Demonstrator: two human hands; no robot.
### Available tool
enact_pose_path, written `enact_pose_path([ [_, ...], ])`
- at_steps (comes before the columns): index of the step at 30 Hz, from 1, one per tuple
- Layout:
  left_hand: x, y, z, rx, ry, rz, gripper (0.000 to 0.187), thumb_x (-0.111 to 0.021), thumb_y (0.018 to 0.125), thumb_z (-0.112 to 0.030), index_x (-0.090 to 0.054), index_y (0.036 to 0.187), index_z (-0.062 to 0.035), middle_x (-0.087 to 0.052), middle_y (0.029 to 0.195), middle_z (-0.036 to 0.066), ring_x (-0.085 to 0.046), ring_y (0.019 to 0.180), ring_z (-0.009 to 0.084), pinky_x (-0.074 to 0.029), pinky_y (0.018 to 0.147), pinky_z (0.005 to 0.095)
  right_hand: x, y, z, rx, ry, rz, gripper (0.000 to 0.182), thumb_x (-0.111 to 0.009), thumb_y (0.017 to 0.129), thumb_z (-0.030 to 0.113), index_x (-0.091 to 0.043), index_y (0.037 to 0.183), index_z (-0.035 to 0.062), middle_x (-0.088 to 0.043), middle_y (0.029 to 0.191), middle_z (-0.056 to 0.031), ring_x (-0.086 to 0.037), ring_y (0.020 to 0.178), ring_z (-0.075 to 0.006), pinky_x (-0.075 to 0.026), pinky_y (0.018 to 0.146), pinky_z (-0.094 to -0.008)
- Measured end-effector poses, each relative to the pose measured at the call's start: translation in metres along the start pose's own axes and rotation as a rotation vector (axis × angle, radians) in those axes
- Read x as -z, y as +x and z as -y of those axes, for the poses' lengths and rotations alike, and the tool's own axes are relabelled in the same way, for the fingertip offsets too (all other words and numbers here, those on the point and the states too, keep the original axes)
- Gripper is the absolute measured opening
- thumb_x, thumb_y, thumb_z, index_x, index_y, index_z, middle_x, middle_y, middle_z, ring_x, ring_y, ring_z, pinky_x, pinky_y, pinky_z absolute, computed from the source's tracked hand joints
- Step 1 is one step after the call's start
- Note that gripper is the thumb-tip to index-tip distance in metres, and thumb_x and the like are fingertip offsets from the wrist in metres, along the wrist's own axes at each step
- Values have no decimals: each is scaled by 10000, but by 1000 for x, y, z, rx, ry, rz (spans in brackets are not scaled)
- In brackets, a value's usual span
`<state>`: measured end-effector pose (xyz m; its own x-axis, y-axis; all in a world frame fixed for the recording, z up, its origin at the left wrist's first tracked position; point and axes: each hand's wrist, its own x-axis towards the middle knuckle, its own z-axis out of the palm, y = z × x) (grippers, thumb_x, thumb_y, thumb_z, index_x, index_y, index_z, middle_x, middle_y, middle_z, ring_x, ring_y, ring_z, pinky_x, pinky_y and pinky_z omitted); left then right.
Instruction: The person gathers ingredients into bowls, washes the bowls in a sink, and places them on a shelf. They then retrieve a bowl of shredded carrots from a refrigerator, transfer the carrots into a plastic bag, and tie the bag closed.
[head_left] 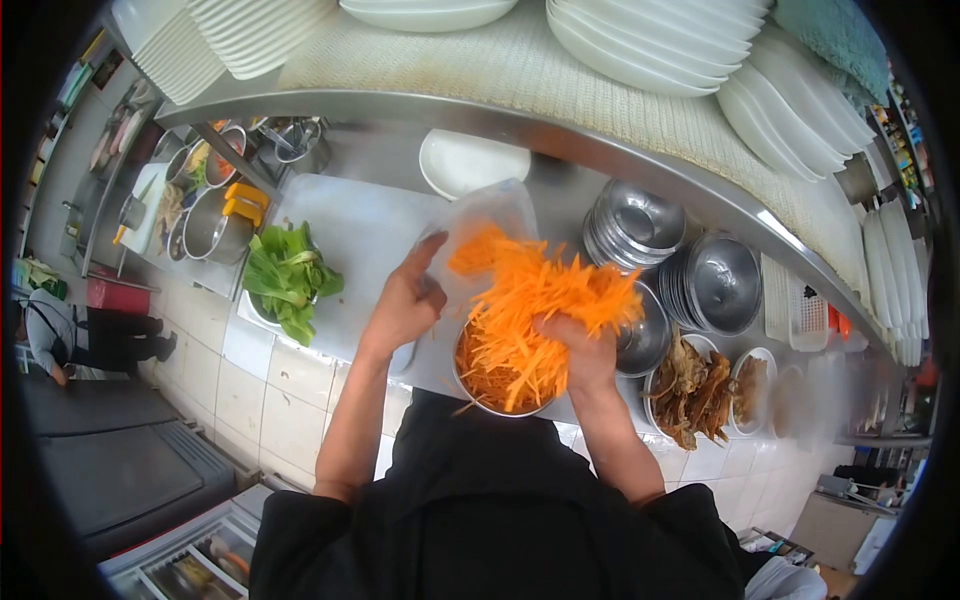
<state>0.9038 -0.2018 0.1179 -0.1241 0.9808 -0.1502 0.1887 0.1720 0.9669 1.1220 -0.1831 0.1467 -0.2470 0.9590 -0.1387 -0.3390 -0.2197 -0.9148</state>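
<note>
Shredded carrot is heaped in a round metal bowl in front of my body. My right hand is closed on a large clump of carrot shreds, raised over the bowl's right side. On the left, my left hand is at the edge of a clear plastic bag, its index finger stretched out and its fingers apart. Some carrot shows at the bag's mouth. Whether the left hand touches the bag is hard to tell.
Leafy greens fill a white dish left on the cutting board. Stacked metal bowls and a dish of brown dried food stand right. Above runs a shelf with white plates. A person stands far left.
</note>
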Motion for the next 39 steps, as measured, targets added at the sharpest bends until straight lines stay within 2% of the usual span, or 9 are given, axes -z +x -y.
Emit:
enact_pose_path([
  [5, -3, -3, 8, -103, 27, 34, 666, -561, 736, 33, -375, 1374, -20, -423, 1396, 139, -390, 1293, 236, -333, 1035, 316, -30, 48, 9, -481, 233, 3, 300, -586, 710, -13, -574, 1007, -51, -627, 911, -159, -646, 835, -266, -553, 727, -383],
  [8, -7, -7, 6, -246, 102, -18, 695, -424, 691, 108, -349, 1374, 7, -418, 1363, 195, -581, 829, 140, -475, 720, 255, -36, 79, -26, -599, 303, -4, 308, -595, 726, -9, -561, 1030, -46, -625, 940, -151, -646, 838, -281, -558, 738, -395],
  [11, -8, -9, 8, -230, -191, -75, 721, -419, 681, 129, -331, 1385, 3, -316, 1439, 227, -480, 1218, 263, -426, 935, 297, -44, 93, -55, -676, 387, -76, 331, -613, 750, 12, -546, 1073, -18, -617, 994, -142, -638, 871, -288, -554, 766, -394],
  [13, -1, -6, 4, -351, 235, -102, 779, -463, 679, 125, -273, 1424, -3, -229, 1501, 180, -230, 1390, 285, -235, 1090, 309, -50, 94, -65, -695, 369, -158, 347, -624, 765, 15, -533, 1099, -7, -609, 1027, -135, -632, 900, -291, -551, 780, -397],
  [26, 2, 8, -13, -439, 354, -307, 756, -438, 673, 110, -280, 1407, 21, -215, 1498, 211, -364, 1320, 286, -321, 1039, 315, -47, 88, -47, 92, -616, 38, 523, -683, 719, 8, -506, 1211, 17, -594, 1132, -126, -604, 1000, -238, -497, 861, -335],
  [28, -3, 9, 1, -398, 413, -371, 782, -454, 671, 98, -264, 1424, 1, -481, 1301, 246, -607, 939, 227, -484, 793, 296, -44, 68, -19, 18, -693, 124, 472, -669, 741, 37, -532, 1192, 24, -602, 1122, -127, -608, 993, -234, -499, 848, -330],
  [33, 1, 0, -7, -229, 117, -255, 828, -450, 662, 89, -244, 1452, -50, -548, 635, 54, -517, 523, 93, -443, 512, 240, -10, 35, 22, -247, -1075, 529, 541, -704, 735, 99, -521, 1244, 95, -508, 1281, -128, -522, 1131, -201, -483, 864, -281],
  [35, 5, -7, -12, -79, 87, -193, 712, -451, 688, 88, -296, 1383, 64, -319, 1450, 223, -582, 824, 203, -456, 764, 244, -3, 9, 1, -193, -1383, 635, 652, -739, 686, 129, -482, 1286, 134, -463, 1327, -130, -462, 1202, -238, -489, 878, -305],
  [39, 4, -6, 0, -124, 65, -200, 725, -451, 689, 86, -284, 1393, 53, -314, 1455, 216, -585, 890, 213, -461, 775, 248, 33, -6, -73, 267, -1871, 700, 937, -769, 586, 132, -325, 1405, 235, -317, 1446, -123, -284, 1324, -361, -504, 894, -390],
])
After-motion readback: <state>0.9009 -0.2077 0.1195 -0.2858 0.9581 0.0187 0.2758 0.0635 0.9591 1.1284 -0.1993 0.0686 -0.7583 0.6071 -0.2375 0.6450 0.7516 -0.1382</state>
